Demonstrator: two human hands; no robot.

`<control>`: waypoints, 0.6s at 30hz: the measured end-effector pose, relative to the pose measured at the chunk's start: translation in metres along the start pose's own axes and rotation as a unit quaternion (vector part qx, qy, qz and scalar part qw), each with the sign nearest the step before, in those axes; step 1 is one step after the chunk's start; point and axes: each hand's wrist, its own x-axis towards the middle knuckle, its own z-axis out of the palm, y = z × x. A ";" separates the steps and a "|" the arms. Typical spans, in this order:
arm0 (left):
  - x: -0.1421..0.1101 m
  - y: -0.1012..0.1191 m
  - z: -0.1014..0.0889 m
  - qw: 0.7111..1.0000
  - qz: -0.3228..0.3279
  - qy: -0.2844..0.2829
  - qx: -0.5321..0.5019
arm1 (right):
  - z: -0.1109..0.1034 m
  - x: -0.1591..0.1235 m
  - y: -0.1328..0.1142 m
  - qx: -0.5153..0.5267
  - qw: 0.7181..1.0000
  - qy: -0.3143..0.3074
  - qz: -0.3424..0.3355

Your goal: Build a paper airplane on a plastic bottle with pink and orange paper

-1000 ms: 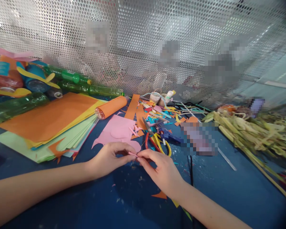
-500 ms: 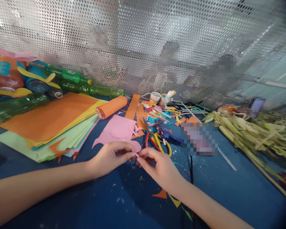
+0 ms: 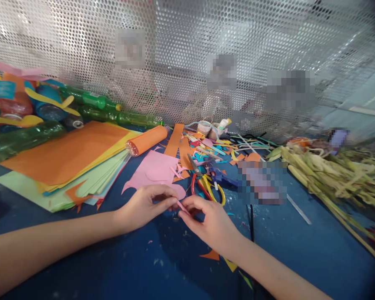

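Between my fingertips is a small strip of pink paper (image 3: 181, 206), mostly covered by the fingers. My left hand (image 3: 148, 208) pinches one end of it, and my right hand (image 3: 208, 214) pinches the other, both above the blue table. Just beyond the hands lies a pink paper sheet (image 3: 153, 166) with a curved cut edge. Beside it, past my right hand, rest scissors with yellow and red handles (image 3: 218, 192) and a blue glue gun (image 3: 225, 177).
At left is a stack of coloured paper (image 3: 65, 154), with green plastic bottles (image 3: 121, 116) behind. An orange-wrapped bottle (image 3: 148, 139) and paper scraps (image 3: 206, 146) lie mid-table. Dried husks (image 3: 337, 175) fill the right. A perforated metal screen (image 3: 181, 50) stands behind. A black cable (image 3: 251, 225) runs nearby.
My fingertips have drawn slightly apart, and more of the pink strip shows between them. The view has shifted a little; the other things on the table stay in place.
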 end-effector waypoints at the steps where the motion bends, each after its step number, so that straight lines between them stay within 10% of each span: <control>1: 0.000 0.000 0.000 1.000 0.004 0.003 0.005 | 0.000 -0.001 0.000 -0.002 1.000 0.002 -0.002; 18: -0.001 0.004 -0.001 0.996 0.044 0.012 0.082 | 0.003 -0.002 0.001 0.001 0.999 0.033 -0.022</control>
